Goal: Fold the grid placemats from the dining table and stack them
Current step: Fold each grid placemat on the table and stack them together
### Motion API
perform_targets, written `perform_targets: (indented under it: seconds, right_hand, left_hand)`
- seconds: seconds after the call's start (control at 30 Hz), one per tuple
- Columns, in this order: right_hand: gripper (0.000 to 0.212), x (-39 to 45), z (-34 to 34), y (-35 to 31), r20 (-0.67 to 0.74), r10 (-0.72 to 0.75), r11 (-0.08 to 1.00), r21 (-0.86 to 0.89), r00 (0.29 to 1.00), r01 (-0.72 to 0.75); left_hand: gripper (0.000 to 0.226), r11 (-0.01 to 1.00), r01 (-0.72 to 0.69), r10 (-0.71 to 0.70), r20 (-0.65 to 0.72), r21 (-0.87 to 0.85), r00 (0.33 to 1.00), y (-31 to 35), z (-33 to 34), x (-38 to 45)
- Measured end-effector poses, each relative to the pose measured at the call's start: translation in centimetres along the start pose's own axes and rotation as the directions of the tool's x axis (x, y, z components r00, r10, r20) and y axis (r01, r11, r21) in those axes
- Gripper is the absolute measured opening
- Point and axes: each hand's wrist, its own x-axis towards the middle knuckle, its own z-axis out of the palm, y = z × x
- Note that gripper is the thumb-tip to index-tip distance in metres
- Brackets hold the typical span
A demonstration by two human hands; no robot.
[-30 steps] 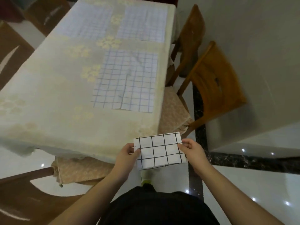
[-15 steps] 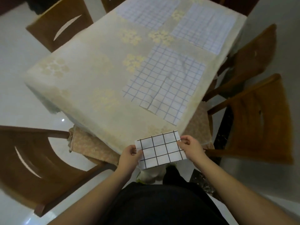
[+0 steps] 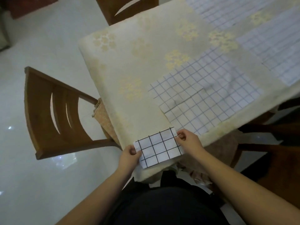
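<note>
A folded white placemat with a black grid [image 3: 158, 147] is held over the near corner of the dining table [image 3: 138, 65]. My left hand [image 3: 129, 155] pinches its left end and my right hand [image 3: 189, 141] pinches its right end. An unfolded grid placemat [image 3: 204, 101] lies flat on the cream flowered tablecloth just beyond the folded one. Two more flat grid placemats lie farther back, one at the far right [image 3: 279, 51] and one at the top edge [image 3: 227, 10].
A wooden chair [image 3: 53, 111] with a cushion stands left of the table corner. Another chair back [image 3: 126, 8] shows at the table's far side. Dark wooden chairs [image 3: 274, 151] stand at the right. The floor is glossy white tile.
The view has swung left and I have come closer to the table. The folded placemat, held in both hands before the table edge earlier, is now over the table's near corner.
</note>
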Motion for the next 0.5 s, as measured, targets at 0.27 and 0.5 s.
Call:
perform_targets:
  seconds: [0.27, 0.5]
  right_hand:
    - [0.023, 1.1, 0.3, 0.6, -0.018, -0.179, 0.957, -0.236, 0.984, 0.170]
    - [0.039, 0.8, 3.2, 0.1, -0.031, -0.586, 0.706, -0.509, 0.810, 0.492]
  left_hand:
    - [0.052, 0.998, -0.009, 0.018, -0.145, 0.065, 0.989, -0.5, 0.3, -0.8]
    - [0.049, 0.484, -0.546, 0.747, 0.003, 0.684, 0.665, -1.6, 1.0, 0.0]
